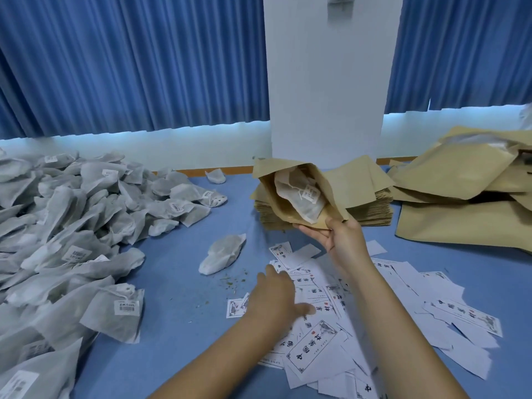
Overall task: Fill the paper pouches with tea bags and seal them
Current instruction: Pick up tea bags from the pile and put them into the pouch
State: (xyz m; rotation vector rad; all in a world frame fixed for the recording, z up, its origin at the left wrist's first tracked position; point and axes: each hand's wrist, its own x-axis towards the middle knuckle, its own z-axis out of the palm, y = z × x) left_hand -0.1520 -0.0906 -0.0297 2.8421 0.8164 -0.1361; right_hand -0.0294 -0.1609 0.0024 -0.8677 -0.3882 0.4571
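Observation:
My right hand (342,236) grips the lower edge of a brown paper pouch (331,180), held up with its mouth open toward me. A white tea bag (299,197) with a tag lies inside it. My left hand (277,295) reaches palm down over the scattered white printed labels (319,338), fingers spread and touching them. A big heap of grey-white tea bags (66,240) covers the left of the blue table. One loose tea bag (223,253) lies just left of my left hand.
A flat stack of brown pouches (371,211) sits behind the held pouch. Larger brown pouches (466,203) pile up at the right. Tea crumbs (233,280) dot the blue table (178,326). A white pillar (328,82) and blue curtains stand behind.

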